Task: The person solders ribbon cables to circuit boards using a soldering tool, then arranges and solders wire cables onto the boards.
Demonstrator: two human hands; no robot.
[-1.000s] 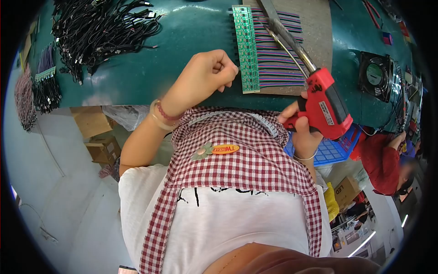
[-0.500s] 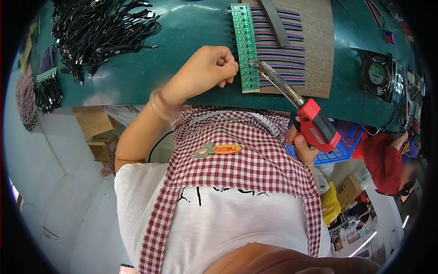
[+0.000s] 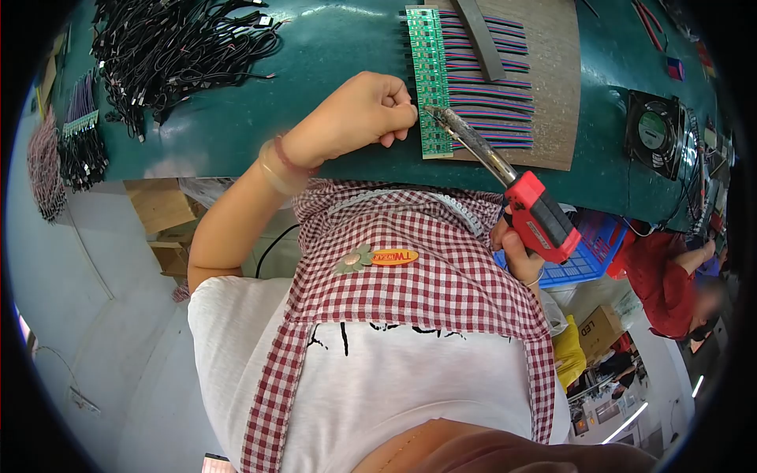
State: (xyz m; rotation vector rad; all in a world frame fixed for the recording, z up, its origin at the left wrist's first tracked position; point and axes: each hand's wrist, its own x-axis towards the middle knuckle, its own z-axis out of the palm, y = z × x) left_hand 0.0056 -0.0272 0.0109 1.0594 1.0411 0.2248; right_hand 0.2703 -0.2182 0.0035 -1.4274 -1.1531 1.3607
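Two bare hands meet at the green board (image 3: 430,71), which lies along the left edge of the brown sheet (image 3: 557,94) on the table (image 3: 331,47); the left hand (image 3: 347,118) has thumb and forefinger pressed together just beside the board, the other fingers curled in, and whether anything is pinched between them cannot be told; the right hand (image 3: 518,256) is wrapped around the red iron (image 3: 542,219), its tip (image 3: 435,115) at the board's lower half, contact too small to confirm.

Principal hazards, as judged: the hot tip, if hot, sits close to the left fingertips, so a slip or a steep swing of the long barrel could burn them; the barrel slants over the lowest wires (image 3: 505,124), and a dropped wrist could scorch their sleeves; a tip dragged sideways could bridge neighbouring pads; the bar (image 3: 482,46) lies across only the upper wires, so a tug on the lower ones, or a nudge from the left knuckles, could turn the board out of line.
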